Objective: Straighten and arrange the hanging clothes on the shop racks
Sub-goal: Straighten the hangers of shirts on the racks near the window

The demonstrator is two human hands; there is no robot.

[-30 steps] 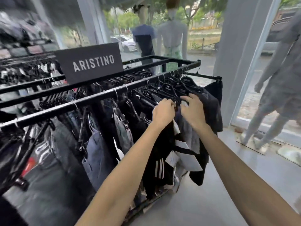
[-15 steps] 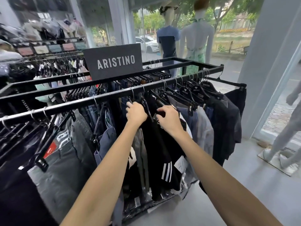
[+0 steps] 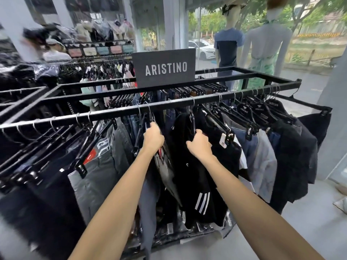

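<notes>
Front rail [image 3: 112, 114] below the sign [image 3: 165, 67]. Under the sign, the left hand [image 3: 153, 136] grips a hanger [image 3: 150, 120]; just right of it, the right hand [image 3: 200, 145] clutches black shorts [image 3: 185, 156]. Step: spacing garments. Next, probably: slide both evenly apart.

Daylight comes in through the window [image 3: 309, 44], upper right; I read it as bright and a bit washed out there. Light on the rack [image 3: 169, 107] is soft and even. Dark clothes [image 3: 187, 166] lose detail. Left edge is smeared by motion blur, shelves [image 3: 97, 50] hazy. Rails bow with wide-angle distortion. The sign [image 3: 165, 68] is sharp.
</notes>
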